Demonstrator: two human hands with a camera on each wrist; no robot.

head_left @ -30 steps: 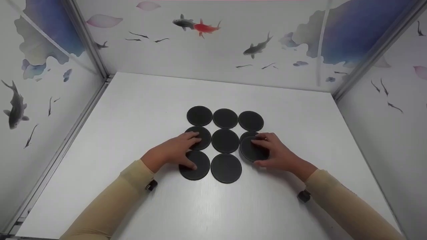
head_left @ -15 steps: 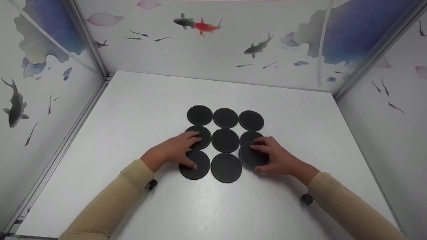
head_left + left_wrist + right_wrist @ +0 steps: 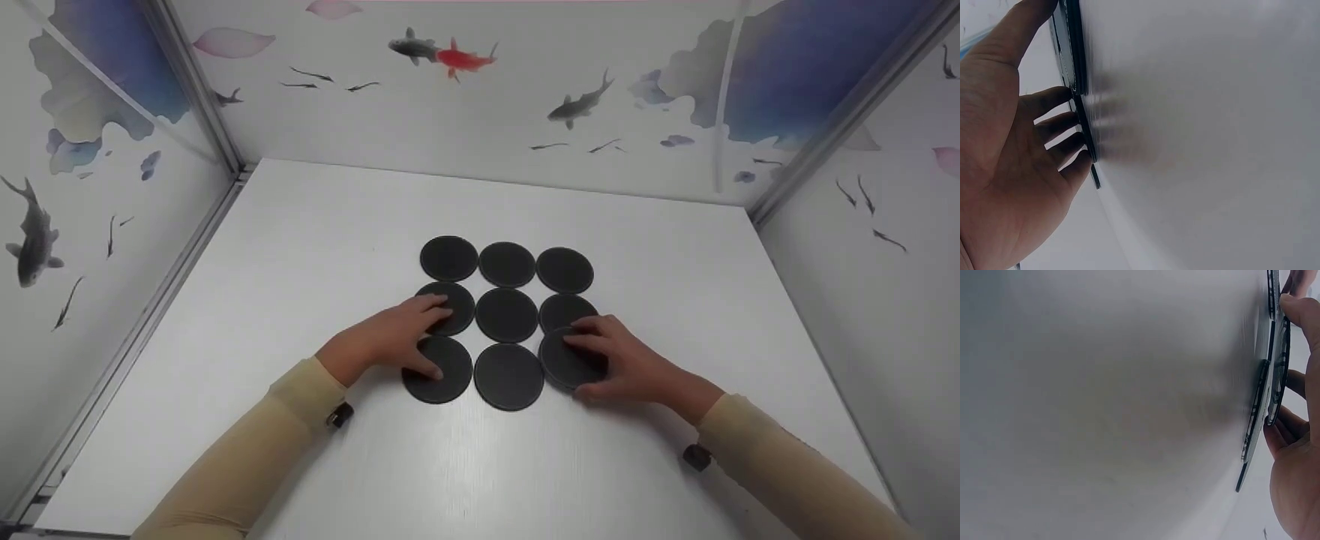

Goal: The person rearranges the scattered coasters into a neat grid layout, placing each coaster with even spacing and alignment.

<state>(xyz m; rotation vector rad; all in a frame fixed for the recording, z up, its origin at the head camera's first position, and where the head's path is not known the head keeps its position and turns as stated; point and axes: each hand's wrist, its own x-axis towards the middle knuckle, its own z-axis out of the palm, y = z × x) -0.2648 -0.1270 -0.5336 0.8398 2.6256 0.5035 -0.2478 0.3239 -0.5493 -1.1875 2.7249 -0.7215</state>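
Note:
Black round coasters lie flat in rows of three in the head view. My right hand (image 3: 637,365) pinches a coaster (image 3: 556,361) by its edge, thumb at the near side and fingers at the far side. That coaster overlaps the front edge of the right middle coaster (image 3: 564,309). In the right wrist view, the held coaster (image 3: 1281,365) is raised above the one beneath. My left hand (image 3: 390,335) is spread, its fingertips resting on the left middle coaster (image 3: 463,311) and its thumb on the front left coaster (image 3: 454,360).
The front centre coaster (image 3: 508,377) sits just left of the held one, and the centre coaster (image 3: 507,315) behind it. A white table (image 3: 337,480) carries everything. White panels (image 3: 495,112) printed with fish stand at the back and both sides.
My right hand has moved the held coaster toward me, uncovering more of the right middle coaster. The left hand has stayed put.

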